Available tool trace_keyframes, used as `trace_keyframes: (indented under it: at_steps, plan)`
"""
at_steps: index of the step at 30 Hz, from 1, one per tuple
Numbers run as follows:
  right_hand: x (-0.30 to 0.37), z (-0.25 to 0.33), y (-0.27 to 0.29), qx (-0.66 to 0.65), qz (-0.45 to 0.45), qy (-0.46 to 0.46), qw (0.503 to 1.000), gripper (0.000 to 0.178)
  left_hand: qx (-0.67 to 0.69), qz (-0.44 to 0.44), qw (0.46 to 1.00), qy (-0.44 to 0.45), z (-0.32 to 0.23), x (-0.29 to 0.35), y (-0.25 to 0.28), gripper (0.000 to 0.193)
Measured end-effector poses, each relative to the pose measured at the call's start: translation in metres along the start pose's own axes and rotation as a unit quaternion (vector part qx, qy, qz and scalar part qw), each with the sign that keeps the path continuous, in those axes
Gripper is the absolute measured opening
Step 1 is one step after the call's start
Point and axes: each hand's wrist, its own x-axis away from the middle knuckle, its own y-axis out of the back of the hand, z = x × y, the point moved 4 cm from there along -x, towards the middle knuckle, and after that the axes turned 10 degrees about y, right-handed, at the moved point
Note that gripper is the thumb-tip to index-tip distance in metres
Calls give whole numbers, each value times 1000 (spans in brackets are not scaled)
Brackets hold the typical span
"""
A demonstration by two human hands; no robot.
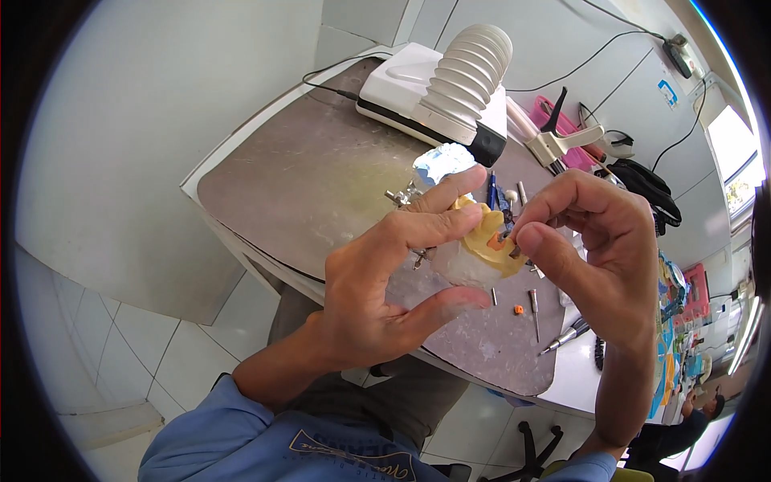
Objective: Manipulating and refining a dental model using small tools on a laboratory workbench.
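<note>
My left hand (pixel 377 269) is closed around a dental cast (pixel 480 238), yellow along the tooth ridge with a whitish plaster base. Its fingers lie over the top and the thumb supports it from below. An orange patch shows on the ridge. At that spot my right hand (pixel 606 249) pinches a small dark metal piece (pixel 515 251) between thumb and forefinger, touching or almost touching the cast. Behind the left fingers are a pale blue-white plaster cast (pixel 444 162) and parts of a metal articulator (pixel 404 195), partly hidden by the hand.
A white suction unit (pixel 405 72) with a ribbed hose stands at the back of the grey bench mat (pixel 297 177). Right of the cast lie a small orange piece (pixel 519 309), a slim metal tool (pixel 535 313) and a handpiece (pixel 567 335). Another person (pixel 692 418) is at far right.
</note>
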Motion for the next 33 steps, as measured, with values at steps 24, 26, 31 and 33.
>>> trace_keyframes:
  at_steps: [24, 26, 31, 33]
  plan:
    - [-15, 30, -3, 337, 104, 197, 915, 12, -9, 12, 1000, -15, 1, 5, 2, 68]
    - [-2, 30, 1, 350, 88, 176, 916, 11, -62, 5, 994, -90, 0, 6, -1, 69]
    - [9, 35, -3, 394, 47, 177, 901, 10, -60, -6, 997, -37, -8, 7, -13, 69]
    - [16, 24, -3, 97, -22, 115, 988, 8, -65, 13, 998, -12, -8, 8, -15, 68]
